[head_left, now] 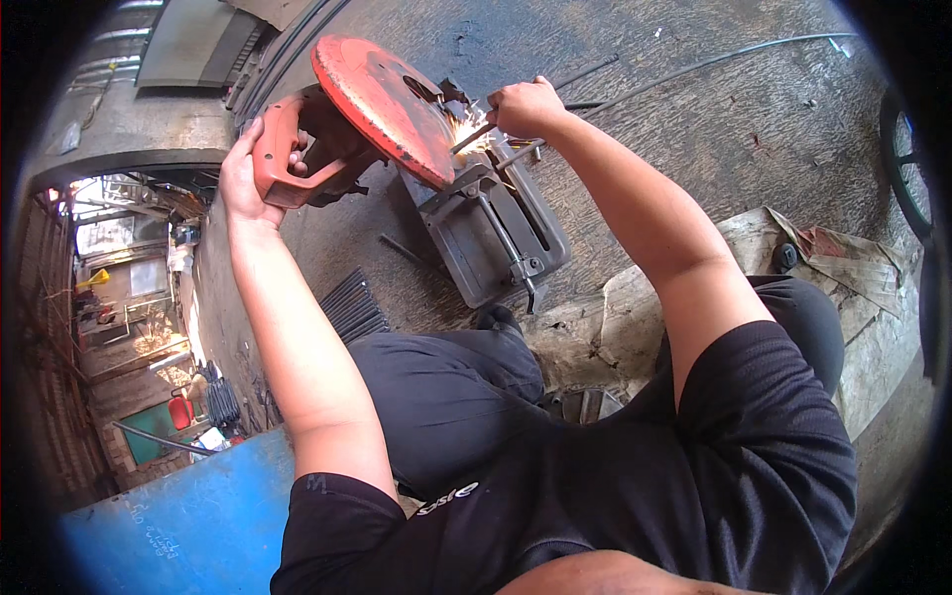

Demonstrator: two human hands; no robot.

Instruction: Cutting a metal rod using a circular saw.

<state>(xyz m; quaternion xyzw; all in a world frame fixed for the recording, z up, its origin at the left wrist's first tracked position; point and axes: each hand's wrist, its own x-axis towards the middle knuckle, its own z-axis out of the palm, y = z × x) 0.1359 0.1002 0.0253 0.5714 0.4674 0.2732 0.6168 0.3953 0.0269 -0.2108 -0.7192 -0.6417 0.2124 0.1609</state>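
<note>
My left hand [250, 178] is wrapped round the orange handle of a chop saw [382, 109], whose round orange guard is scuffed. Bright sparks [468, 127] fly at the guard's right edge, over the saw's grey metal base [486, 233]. Close beside the sparks, my right hand [526, 107] is closed on a thin dark metal rod [474, 139], which reaches down to the sparking spot. The base carries a clamp with a screw handle [528, 283]. The cutting edge itself is hidden by the guard and the sparks.
A bundle of cut dark rods [354, 305] lies left of the base. Long bars [288, 55] run along the upper left. A cable [734, 61] crosses the concrete floor at upper right. A dirty cloth sheet [635, 327] lies beneath my legs; a blue panel [188, 521] stands at lower left.
</note>
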